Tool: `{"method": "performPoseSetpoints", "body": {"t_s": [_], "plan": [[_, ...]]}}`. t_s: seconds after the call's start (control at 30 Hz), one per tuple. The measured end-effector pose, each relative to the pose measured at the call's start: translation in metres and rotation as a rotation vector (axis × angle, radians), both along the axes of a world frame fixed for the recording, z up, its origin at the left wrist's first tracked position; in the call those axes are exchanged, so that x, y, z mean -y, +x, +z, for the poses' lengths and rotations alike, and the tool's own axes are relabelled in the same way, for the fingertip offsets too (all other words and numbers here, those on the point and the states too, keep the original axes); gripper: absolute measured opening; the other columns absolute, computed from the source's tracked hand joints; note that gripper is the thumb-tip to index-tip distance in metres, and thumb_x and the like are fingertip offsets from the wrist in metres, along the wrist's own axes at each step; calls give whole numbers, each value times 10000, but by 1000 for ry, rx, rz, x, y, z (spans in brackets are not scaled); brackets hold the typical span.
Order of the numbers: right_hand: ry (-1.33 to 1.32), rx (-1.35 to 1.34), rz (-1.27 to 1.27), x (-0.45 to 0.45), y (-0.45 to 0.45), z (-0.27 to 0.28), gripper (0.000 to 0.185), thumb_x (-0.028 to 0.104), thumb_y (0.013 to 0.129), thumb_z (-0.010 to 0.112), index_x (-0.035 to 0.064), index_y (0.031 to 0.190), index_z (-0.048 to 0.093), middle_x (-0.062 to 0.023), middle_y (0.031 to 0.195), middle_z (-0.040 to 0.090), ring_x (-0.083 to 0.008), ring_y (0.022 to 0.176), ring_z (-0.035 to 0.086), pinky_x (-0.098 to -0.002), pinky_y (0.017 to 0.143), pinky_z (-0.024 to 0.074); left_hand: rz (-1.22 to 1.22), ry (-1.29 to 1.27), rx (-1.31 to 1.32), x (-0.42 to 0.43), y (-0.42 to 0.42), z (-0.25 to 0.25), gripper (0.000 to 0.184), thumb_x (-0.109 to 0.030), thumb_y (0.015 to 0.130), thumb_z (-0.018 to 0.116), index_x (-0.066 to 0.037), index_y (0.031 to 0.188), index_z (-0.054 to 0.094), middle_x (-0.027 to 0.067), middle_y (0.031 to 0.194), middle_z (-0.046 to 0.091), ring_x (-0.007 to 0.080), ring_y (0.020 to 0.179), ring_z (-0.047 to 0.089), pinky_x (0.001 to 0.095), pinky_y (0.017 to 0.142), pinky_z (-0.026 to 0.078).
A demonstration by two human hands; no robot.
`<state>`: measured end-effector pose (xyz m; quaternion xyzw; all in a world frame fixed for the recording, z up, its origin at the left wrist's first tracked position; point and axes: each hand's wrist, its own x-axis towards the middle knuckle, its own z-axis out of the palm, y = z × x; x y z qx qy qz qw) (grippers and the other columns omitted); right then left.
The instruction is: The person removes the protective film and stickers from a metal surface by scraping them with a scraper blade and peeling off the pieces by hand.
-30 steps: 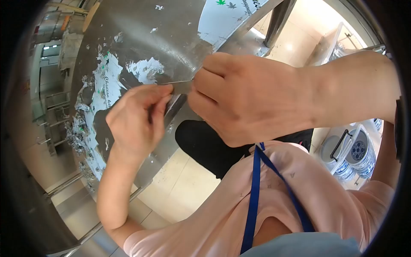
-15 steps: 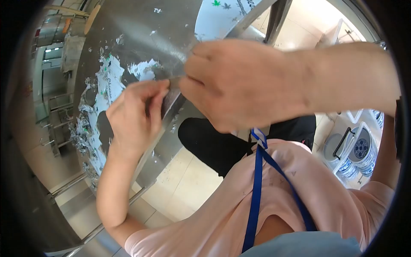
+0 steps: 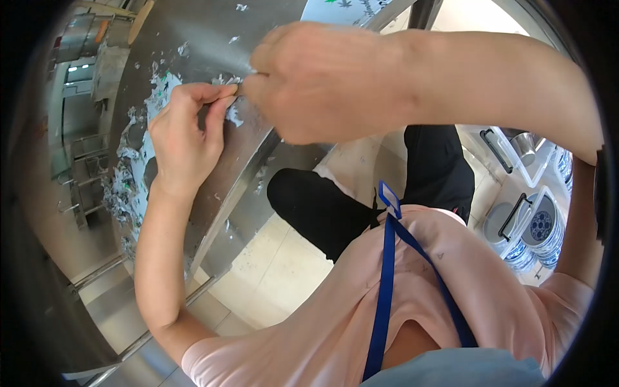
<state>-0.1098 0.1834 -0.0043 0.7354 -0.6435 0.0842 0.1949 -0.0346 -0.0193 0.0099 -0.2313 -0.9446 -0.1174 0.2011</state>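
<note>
My left hand [image 3: 187, 132] is raised over the steel table [image 3: 213, 26], thumb and fingertips pinched together. My right hand [image 3: 316, 84] is closed, its back toward me and its fingers curled out of sight. The two hands almost meet, and a small dull sliver shows between them, too small and blurred to name. Below and beside them lie torn remains of a white printed sheet [image 3: 149, 103] with green marks, partly covered by my left hand. Shredded grey-white scraps [image 3: 119, 193] are heaped along the table's left side.
Another piece of white sheet with leaf prints [image 3: 329, 11] lies at the table's far end. To the right, clear bins hold blue-and-white bowls [image 3: 545, 232]. My knee [image 3: 309, 200] is close to the table's near edge. A blue lanyard [image 3: 380, 290] hangs from my neck.
Both hands have moved up and slightly left in the view, staying close together. More of the table's near edge and the torn sheet's right end is laid bare or shifted from view.
</note>
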Motion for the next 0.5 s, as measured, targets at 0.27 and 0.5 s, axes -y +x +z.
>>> {"method": "performPoseSetpoints", "body": {"t_s": [0.27,0.5], "plan": [[-12,-44,-32,9,-15,-1,153,194,568,636,48,607,663,-43,635,488,-206,636,522,-290,571,464,1,69,-34,4,-13,-6,148,-3,762,679,-22,801,538,100,777,664,220,604,640,288,518,486],[-51,97,9,-18,4,2,171,178,546,658,17,604,654,-87,689,545,-231,706,569,-304,580,483,-84,82,-18,-20,15,-5,149,0,767,675,-19,804,532,96,782,674,200,620,647,269,525,489]]}}
